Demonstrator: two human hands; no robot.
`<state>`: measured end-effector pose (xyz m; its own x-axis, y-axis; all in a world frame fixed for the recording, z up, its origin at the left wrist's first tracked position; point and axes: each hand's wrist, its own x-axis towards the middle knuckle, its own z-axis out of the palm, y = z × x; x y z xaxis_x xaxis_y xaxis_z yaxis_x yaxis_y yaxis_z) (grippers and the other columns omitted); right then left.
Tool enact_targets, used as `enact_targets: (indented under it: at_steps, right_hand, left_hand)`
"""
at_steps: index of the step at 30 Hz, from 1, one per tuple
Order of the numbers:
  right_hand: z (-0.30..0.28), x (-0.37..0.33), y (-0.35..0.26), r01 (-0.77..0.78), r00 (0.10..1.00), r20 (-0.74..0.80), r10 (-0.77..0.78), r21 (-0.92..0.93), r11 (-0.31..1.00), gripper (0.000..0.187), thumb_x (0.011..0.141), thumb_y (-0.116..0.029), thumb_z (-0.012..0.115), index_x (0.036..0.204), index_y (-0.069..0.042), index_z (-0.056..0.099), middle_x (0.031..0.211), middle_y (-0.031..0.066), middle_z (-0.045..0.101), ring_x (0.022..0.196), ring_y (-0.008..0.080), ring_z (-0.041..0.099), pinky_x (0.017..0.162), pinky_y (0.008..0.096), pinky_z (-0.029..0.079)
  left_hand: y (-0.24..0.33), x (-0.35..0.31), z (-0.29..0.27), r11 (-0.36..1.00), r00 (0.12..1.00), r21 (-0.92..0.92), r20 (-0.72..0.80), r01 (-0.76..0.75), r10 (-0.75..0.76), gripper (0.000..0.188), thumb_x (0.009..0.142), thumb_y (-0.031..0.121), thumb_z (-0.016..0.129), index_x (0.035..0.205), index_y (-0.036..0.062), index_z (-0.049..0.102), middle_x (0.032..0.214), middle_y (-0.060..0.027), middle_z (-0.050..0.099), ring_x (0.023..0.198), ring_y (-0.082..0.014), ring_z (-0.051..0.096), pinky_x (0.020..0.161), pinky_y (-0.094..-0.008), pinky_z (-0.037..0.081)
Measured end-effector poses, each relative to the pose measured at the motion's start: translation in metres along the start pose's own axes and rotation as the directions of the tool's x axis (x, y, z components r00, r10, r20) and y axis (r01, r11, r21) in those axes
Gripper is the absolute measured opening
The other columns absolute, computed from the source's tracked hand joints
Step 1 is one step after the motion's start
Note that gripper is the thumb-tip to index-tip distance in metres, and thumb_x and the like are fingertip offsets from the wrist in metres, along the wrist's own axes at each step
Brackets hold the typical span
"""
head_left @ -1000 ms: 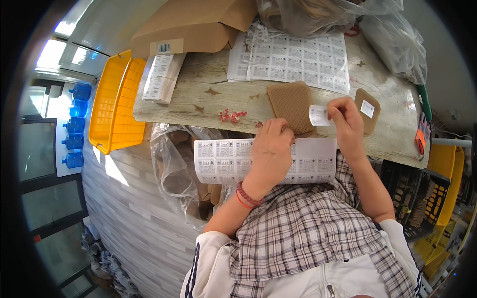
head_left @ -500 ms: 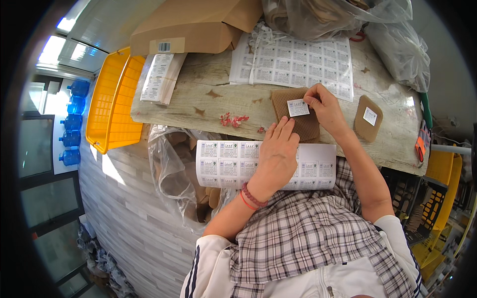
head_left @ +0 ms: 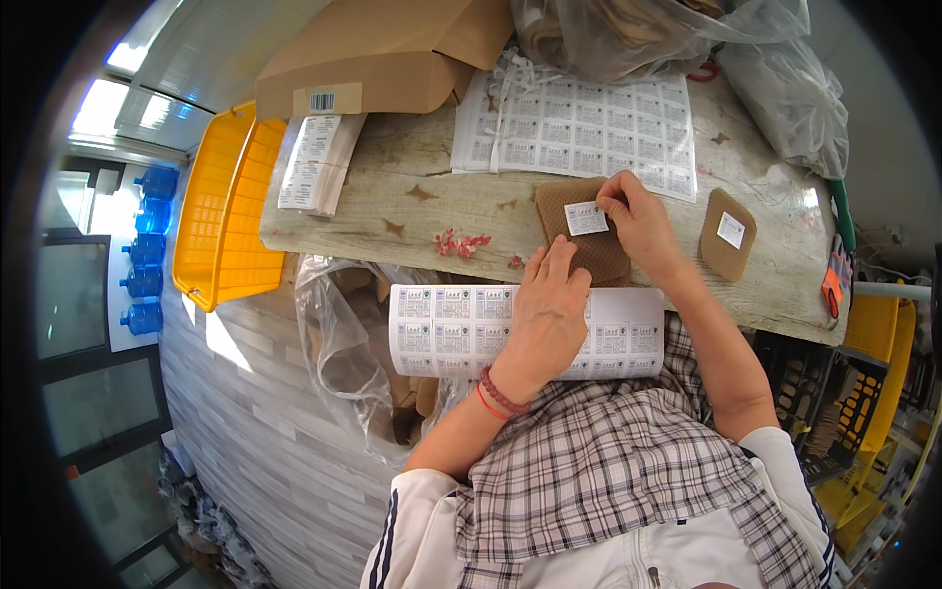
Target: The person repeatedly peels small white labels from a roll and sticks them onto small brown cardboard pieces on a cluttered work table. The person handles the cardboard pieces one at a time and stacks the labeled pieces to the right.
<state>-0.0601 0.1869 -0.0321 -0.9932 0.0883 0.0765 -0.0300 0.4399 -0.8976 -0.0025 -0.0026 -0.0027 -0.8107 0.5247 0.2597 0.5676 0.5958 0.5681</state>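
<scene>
Label (head_left: pixel 587 218) on brown mesh pad (head_left: pixel 603 260), right hand (head_left: pixel 623 208) pinching

Head view, looking down. Work surface: pale wood-grain table (head_left: pixel 378 182), brown star-like spots, red patch (head_left: pixel 461 241) toward my side. Mesh pad lies near the table's near edge, white label on its upper face, slightly tilted. My right thumb and finger are closed on the label's right end. My left hand (head_left: pixel 548 312) grasps nothing: fingers extended, tips on the pad just below the label. Beneath that hand, a curved sheet of printed labels (head_left: pixel 437 324) over my lap. Second brown pad (head_left: pixel 726 257), labelled too, lies apart to the right. Flat label sheets (head_left: pixel 599 123) farther back.

Room: grey plank floor (head_left: pixel 265 412); column of blue water bottles (head_left: pixel 147 250) at left.

Containers: yellow basket (head_left: pixel 235 231) beside the table's left end. Cardboard box (head_left: pixel 383 54) at the back, contents hidden; by it, a clear packet (head_left: pixel 312 167) of printed white slips. Clear bag (head_left: pixel 339 358) below the near edge, brown pieces inside. Another, big clear bag (head_left: pixel 599 44) at the back, brown stuff within. Black crate (head_left: pixel 859 402) low right, brown pieces in it.
</scene>
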Motion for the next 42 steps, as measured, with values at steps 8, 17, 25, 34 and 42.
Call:
enact_targets:
  at_steps: [8, 17, 25, 34, 42]
  right_hand:
    - [0.003, -0.003, -0.007, 0.016, 0.999, -0.031, -0.017, -0.049, 0.999, 0.007, 0.095, -0.004, 0.062, 0.098, -0.001, 0.057, 0.088, 0.0148, 0.068, 0.081, 0.0326, 0.065, 0.074, 0.0398, 0.052]
    - [0.006, -0.005, -0.004, 0.076, 0.995, -0.044, -0.085, -0.169, 0.983, 0.012, 0.093, -0.005, 0.064, 0.102, -0.002, 0.058, 0.087, 0.0124, 0.067, 0.083, 0.0326, 0.066, 0.073, 0.0412, 0.053]
    - [0.009, -0.005, 0.009, 0.14, 0.927, -0.296, -0.232, -0.3, 0.944, 0.039, 0.092, -0.007, 0.066, 0.131, -0.01, 0.06, 0.11, 0.0115, 0.059, 0.089, 0.0283, 0.065, 0.071, 0.0371, 0.053]
    - [-0.002, 0.003, 0.012, 0.156, 0.957, -0.257, -0.136, 0.057, 0.986, 0.009, 0.095, -0.007, 0.068, 0.103, -0.005, 0.07, 0.106, 0.0037, 0.061, 0.089, 0.0121, 0.059, 0.077, 0.0265, 0.05]
    - [-0.06, -0.029, -0.026, 0.169, 0.888, -0.46, -0.01, 0.305, 0.937, 0.008, 0.102, -0.007, 0.06, 0.107, -0.004, 0.064, 0.091, -0.0005, 0.069, 0.083, 0.0051, 0.059, 0.074, 0.0211, 0.048]
  left_hand:
    - [0.003, 0.002, -0.001, 0.999, 1.0, -0.048, -0.014, 0.011, -0.011, 0.003, 0.083, -0.005, 0.054, 0.083, -0.0028, 0.056, 0.153, -0.0301, 0.038, 0.124, -0.0454, 0.051, 0.107, -0.0537, 0.041]
    - [0.003, -0.001, 0.005, 0.994, 0.997, 0.113, 0.081, -0.012, 0.003, 0.007, 0.082, -0.005, 0.054, 0.088, -0.0034, 0.057, 0.152, -0.0304, 0.04, 0.143, -0.0445, 0.036, 0.119, -0.0574, 0.026]
    - [0.001, -0.002, 0.008, 0.992, 0.997, 0.123, 0.08, -0.022, 0.012, 0.007, 0.082, -0.005, 0.053, 0.088, -0.0036, 0.057, 0.151, -0.0305, 0.041, 0.145, -0.0448, 0.034, 0.119, -0.056, 0.026]
    - [0.001, -0.003, 0.005, 0.996, 0.997, 0.088, 0.082, -0.02, 0.013, 0.004, 0.086, -0.002, 0.057, 0.087, -0.0026, 0.06, 0.151, -0.0307, 0.041, 0.144, -0.0441, 0.035, 0.117, -0.0555, 0.028]
    - [0.023, -0.013, -0.028, 0.993, 0.993, -0.055, 0.042, 0.109, -0.107, 0.005, 0.091, 0.006, 0.062, 0.09, 0.0014, 0.063, 0.104, -0.0161, 0.062, 0.102, -0.0354, 0.058, 0.089, -0.045, 0.046]
